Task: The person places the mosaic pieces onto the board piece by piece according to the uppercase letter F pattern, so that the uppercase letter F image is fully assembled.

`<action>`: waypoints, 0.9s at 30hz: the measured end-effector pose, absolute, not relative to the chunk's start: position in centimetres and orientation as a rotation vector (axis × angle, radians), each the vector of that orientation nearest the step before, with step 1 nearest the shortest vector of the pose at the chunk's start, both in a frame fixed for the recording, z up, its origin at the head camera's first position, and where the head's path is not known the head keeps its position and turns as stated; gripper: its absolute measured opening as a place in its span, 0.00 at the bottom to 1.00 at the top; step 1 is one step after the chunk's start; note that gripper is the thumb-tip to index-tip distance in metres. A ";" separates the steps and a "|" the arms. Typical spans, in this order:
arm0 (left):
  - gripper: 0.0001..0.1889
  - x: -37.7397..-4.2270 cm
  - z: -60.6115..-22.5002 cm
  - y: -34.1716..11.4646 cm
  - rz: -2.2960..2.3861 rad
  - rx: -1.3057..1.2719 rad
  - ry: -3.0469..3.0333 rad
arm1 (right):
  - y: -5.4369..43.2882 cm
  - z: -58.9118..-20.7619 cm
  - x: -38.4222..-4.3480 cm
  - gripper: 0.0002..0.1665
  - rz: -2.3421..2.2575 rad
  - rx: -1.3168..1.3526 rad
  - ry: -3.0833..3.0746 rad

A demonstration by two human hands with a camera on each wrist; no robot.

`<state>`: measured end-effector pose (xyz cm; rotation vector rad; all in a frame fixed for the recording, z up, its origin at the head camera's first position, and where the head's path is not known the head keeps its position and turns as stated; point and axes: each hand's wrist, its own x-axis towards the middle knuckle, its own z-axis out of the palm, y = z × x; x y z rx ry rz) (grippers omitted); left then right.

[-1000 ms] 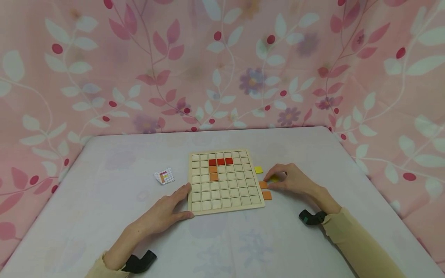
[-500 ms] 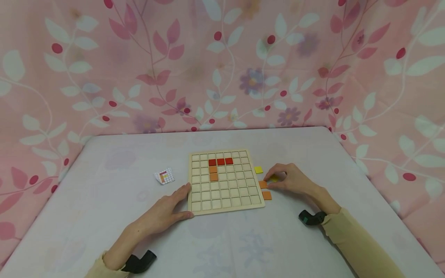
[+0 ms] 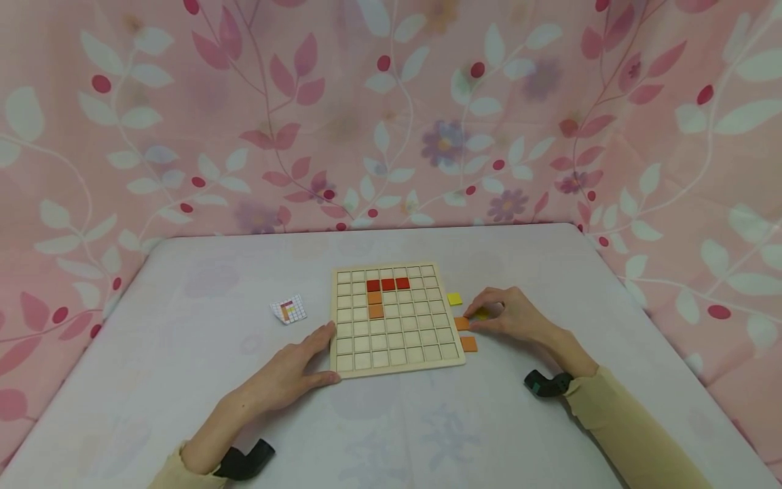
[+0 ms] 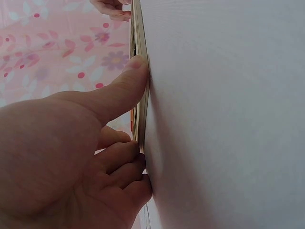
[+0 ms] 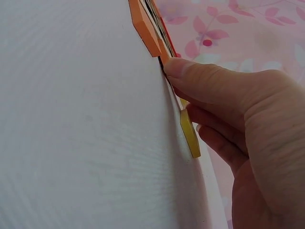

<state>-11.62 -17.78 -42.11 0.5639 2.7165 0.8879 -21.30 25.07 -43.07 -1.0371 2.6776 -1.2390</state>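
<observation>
A square wooden grid board [image 3: 397, 336] lies on the table, with red tiles [image 3: 387, 284] in a row and orange tiles [image 3: 375, 304] below its left end. My left hand [image 3: 284, 377] rests against the board's front-left corner, thumb at the front edge and fingers along the left side. Beyond the right edge, my right hand [image 3: 519, 316] pinches an orange tile [image 3: 461, 324] between thumb and index finger, down at the table. A second orange tile [image 3: 469, 344] lies nearer me. Close by are a yellow tile [image 3: 455, 299] and another yellow tile [image 5: 189, 133], partly under my right fingers.
A small paper card [image 3: 289, 310] printed with a coloured grid pattern lies left of the board. White cloth covers the table [image 3: 403, 435]. Behind it hangs a pink flowered curtain [image 3: 342, 122].
Almost nothing differs. The orange tile under my right fingertips has shifted very slightly; my left hand and the board have stayed in place.
</observation>
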 end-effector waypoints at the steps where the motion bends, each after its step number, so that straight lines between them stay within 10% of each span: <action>1: 0.47 -11.6 -42.1 -17.8 0.890 0.560 2.715 | 24.9 -42.7 -21.1 0.14 -1.240 -1.028 2.675; 27: 0.47 -11.7 -42.1 -17.6 0.888 0.550 2.707 | 24.7 -42.2 -22.1 0.12 -1.246 -1.021 2.718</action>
